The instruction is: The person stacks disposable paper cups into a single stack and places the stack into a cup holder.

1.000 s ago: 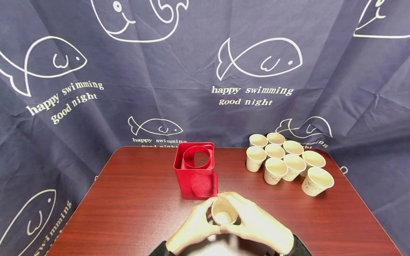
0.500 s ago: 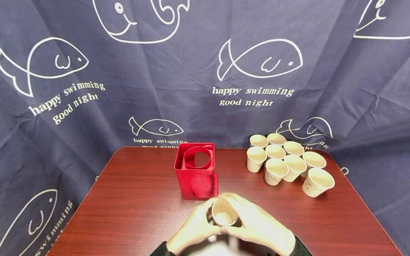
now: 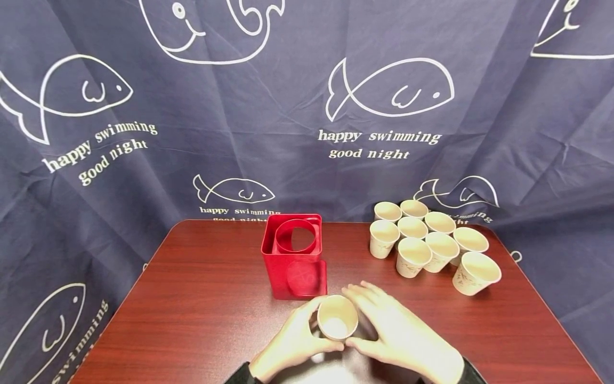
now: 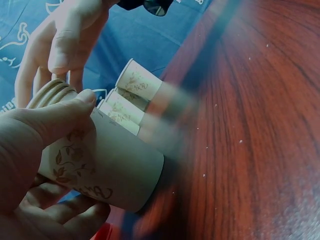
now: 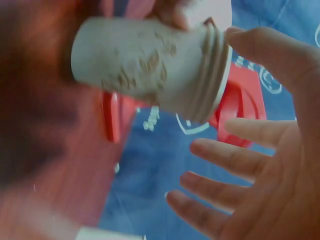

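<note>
Near the front of the table, my left hand (image 3: 298,337) grips a small stack of nested paper cups (image 3: 338,314), thumb on the near side and fingers round the far side. Several rims show one above another in the left wrist view, where the stack (image 4: 115,160) has a brown leaf print. To the right of the stack is my right hand (image 3: 400,333), its fingers spread and apart from the cups except for the thumb tip close to the rim. In the right wrist view that hand (image 5: 265,185) has an open palm facing the stack's mouth.
A red square holder (image 3: 288,274) with a round opening on top stands behind the left hand. At the back right of the brown table (image 3: 201,298) several white paper cups (image 3: 413,257) stand upright in a cluster. A dark blue curtain (image 3: 268,106) hangs behind the table.
My right hand has let go of the cups and moved a little to the right, its fingers opening. The left hand still holds the stack in about the same place.
</note>
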Action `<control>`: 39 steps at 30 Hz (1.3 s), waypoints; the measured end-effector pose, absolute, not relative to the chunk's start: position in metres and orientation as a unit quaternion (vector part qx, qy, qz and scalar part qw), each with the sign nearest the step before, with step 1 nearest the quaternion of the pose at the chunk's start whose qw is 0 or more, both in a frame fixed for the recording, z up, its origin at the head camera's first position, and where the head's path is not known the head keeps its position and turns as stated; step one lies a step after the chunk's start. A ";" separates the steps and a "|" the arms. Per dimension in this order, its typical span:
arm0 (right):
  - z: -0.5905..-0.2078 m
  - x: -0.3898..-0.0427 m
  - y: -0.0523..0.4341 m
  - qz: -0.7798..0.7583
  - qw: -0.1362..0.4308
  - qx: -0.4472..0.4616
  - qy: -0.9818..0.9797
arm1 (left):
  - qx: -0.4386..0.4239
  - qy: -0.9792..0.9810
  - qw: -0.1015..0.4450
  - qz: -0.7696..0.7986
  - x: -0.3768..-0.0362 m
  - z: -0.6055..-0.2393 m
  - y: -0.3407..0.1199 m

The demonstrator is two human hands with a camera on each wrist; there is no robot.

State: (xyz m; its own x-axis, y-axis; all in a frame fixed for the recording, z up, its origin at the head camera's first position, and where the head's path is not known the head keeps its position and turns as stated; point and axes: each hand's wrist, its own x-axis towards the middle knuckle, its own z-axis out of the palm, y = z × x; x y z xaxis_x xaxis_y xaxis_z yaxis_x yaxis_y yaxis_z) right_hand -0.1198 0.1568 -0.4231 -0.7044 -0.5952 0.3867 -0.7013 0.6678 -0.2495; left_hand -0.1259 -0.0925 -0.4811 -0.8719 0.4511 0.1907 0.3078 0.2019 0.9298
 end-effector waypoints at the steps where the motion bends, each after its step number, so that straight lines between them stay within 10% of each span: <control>1: -0.422 -0.121 0.161 0.189 0.143 0.356 -0.904 | 0.246 0.772 0.059 0.583 -0.126 -0.482 -0.092; 20: -0.370 -0.159 0.259 0.258 0.278 0.237 -0.894 | 0.235 0.771 0.066 0.588 -0.126 -0.482 -0.090; 39: -0.401 -0.171 0.366 0.251 0.121 -0.078 -0.957 | 0.227 0.775 0.067 0.586 -0.125 -0.480 -0.091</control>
State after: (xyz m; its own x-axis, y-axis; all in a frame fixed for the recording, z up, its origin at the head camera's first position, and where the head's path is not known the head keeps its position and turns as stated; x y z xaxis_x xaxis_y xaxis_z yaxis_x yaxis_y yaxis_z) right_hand -0.1707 0.3663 -0.4015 -0.9587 0.2096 0.1923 0.0884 0.8623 -0.4987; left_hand -0.1254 -0.0907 -0.4800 -0.8877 0.4311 0.1615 0.2732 0.2109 0.9386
